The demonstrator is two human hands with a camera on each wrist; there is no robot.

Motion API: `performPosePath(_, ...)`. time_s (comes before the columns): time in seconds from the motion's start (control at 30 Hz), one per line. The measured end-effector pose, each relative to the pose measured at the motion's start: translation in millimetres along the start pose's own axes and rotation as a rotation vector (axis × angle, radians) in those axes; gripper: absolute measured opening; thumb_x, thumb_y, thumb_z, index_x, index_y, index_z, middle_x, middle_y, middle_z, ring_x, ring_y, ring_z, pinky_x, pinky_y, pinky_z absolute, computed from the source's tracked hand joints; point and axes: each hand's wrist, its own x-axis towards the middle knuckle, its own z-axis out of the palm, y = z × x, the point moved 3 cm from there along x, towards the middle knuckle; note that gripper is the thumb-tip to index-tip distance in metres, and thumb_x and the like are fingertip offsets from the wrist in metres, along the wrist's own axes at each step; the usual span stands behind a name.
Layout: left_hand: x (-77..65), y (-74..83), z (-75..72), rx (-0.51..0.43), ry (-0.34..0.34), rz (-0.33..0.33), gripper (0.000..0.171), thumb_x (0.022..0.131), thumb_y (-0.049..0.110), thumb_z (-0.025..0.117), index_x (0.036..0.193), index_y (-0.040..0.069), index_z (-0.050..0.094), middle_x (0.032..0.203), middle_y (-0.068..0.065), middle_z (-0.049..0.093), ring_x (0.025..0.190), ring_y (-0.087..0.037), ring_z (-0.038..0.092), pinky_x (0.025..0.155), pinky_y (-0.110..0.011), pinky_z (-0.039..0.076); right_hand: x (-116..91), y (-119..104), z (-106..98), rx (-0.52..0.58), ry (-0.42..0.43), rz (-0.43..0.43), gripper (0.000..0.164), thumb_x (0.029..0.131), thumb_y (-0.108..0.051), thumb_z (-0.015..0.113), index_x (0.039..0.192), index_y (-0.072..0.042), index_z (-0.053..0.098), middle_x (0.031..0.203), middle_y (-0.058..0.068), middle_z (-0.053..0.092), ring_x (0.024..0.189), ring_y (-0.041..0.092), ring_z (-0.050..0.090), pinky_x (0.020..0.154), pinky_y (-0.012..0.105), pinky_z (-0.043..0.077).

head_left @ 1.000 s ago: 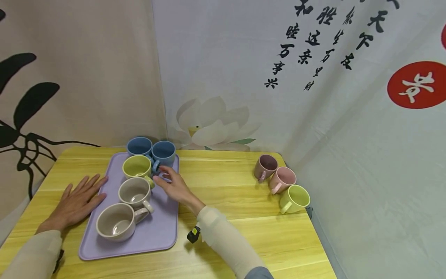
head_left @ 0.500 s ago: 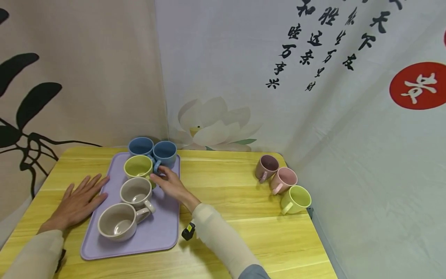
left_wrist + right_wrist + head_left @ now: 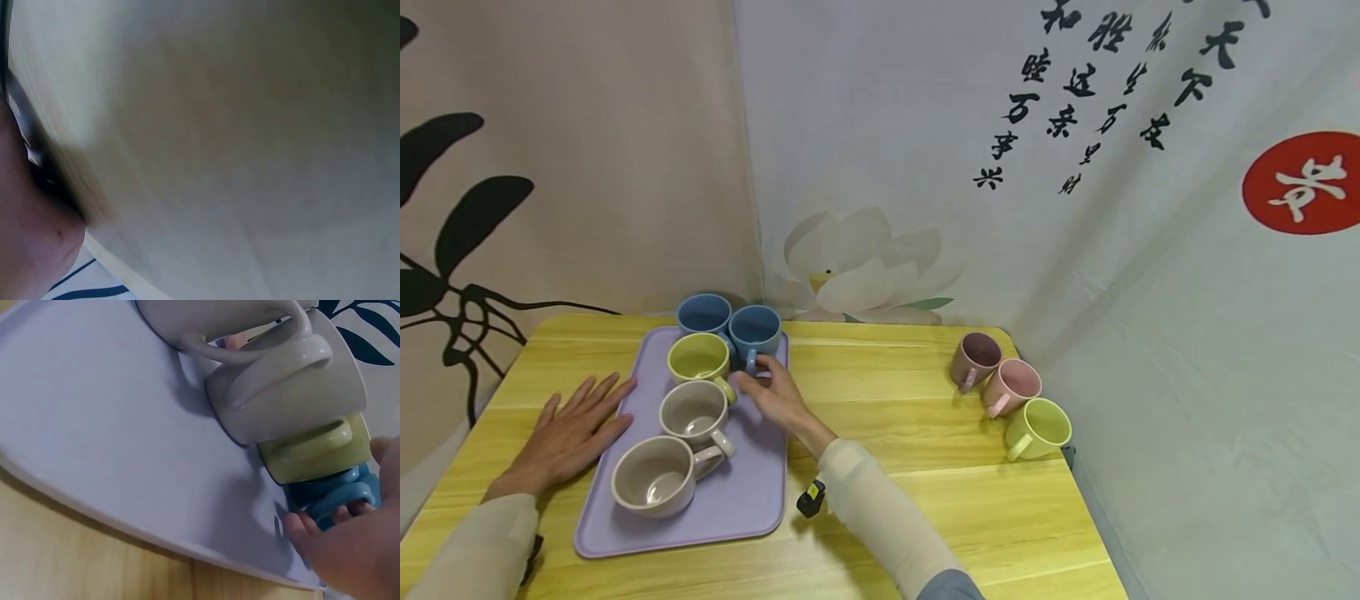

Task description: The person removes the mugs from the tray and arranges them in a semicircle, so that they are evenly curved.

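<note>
On the lilac tray [image 3: 752, 492] stand two blue mugs, one yellow-green mug [image 3: 698, 358] and two greyish-white mugs. My right hand [image 3: 777, 396] is at the handle of the right-hand blue mug [image 3: 756, 327]. In the right wrist view, bent fingertips [image 3: 300, 526] lie against and near that handle [image 3: 344, 497], while the thumb stands apart from it. Beside the left blue mug [image 3: 703, 313] sits the yellow-green one, with a greyish-white mug [image 3: 692, 412] in front. Flat and spread, my left hand [image 3: 568, 433] rests on the table, its fingertips at the tray's left edge.
At the right of the wooden table [image 3: 880, 392] stand a dark mauve mug [image 3: 975, 360], a pink mug [image 3: 1011, 387] and another yellow-green mug [image 3: 1037, 428]. The nearest greyish-white mug [image 3: 653, 477] is at the tray's front. A fabric backdrop [image 3: 880, 167] closes the back.
The right-hand blue mug's handle has swung from pointing front-left to pointing nearly straight forward. My right hand moved left, then slightly back right. The left hand stays in place.
</note>
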Motion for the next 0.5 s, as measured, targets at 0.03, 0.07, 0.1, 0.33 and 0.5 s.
performPosePath(0.03, -0.3, 0.0, -0.1, 0.0, 0.002, 0.001, 0.072, 0.12, 0.054, 0.041, 0.183, 0.025, 0.018, 0.189, -0.025, 0.014, 0.175, -0.058, -0.001, 0.134, -0.081, -0.019, -0.1, 0.3, -0.5, -0.003, 0.018, -0.004, 0.047, 0.11, -0.03, 0.073, 0.149, -0.006, 0.064, 0.138, 0.011, 0.072, 0.115, 0.015, 0.079, 0.09, 0.019, 0.058)
performPosePath(0.07, -0.5, -0.1, 0.0, 0.0, 0.003, 0.002, 0.072, 0.121, 0.053, 0.041, 0.183, 0.026, 0.018, 0.189, -0.025, 0.014, 0.175, -0.058, -0.001, 0.134, -0.081, -0.019, -0.1, 0.7, -1.1, -0.013, 0.037, -0.011, 0.044, 0.111, -0.03, 0.073, 0.147, -0.005, 0.065, 0.135, 0.011, 0.073, 0.113, 0.015, 0.079, 0.088, 0.019, 0.058)
performPosePath(0.1, -0.7, -0.1, 0.0, 0.0, 0.003, 0.002, 0.072, 0.121, 0.053, 0.041, 0.183, 0.026, 0.018, 0.189, -0.025, 0.014, 0.175, -0.058, -0.001, 0.134, -0.081, -0.019, -0.1, 1.0, -1.8, -0.025, 0.053, -0.02, 0.042, 0.111, -0.029, 0.073, 0.145, -0.005, 0.066, 0.134, 0.012, 0.074, 0.111, 0.014, 0.079, 0.086, 0.018, 0.058)
performPosePath(0.33, -0.6, -0.1, 0.7, -0.004, -0.001, -0.004, 0.072, 0.12, 0.054, 0.041, 0.183, 0.025, 0.019, 0.189, -0.025, 0.013, 0.175, -0.058, -0.002, 0.134, -0.08, -0.02, 1.9, 0.0, -5.9, -0.113, 0.186, -0.079, 0.028, 0.112, -0.02, 0.071, 0.128, 0.004, 0.072, 0.119, 0.022, 0.079, 0.093, 0.008, 0.072, 0.077, 0.014, 0.056)
performPosePath(0.5, -0.4, 0.4, 0.3, -0.009, -0.003, -0.005, 0.072, 0.12, 0.054, 0.041, 0.183, 0.025, 0.019, 0.189, -0.025, 0.013, 0.175, -0.057, -0.002, 0.134, -0.08, -0.02, 2.0, -1.3, -7.9, -0.102, 0.25, -0.05, 0.024, 0.111, -0.021, 0.072, 0.112, 0.002, 0.077, 0.102, 0.016, 0.081, 0.081, 0.005, 0.067, 0.069, 0.017, 0.057)
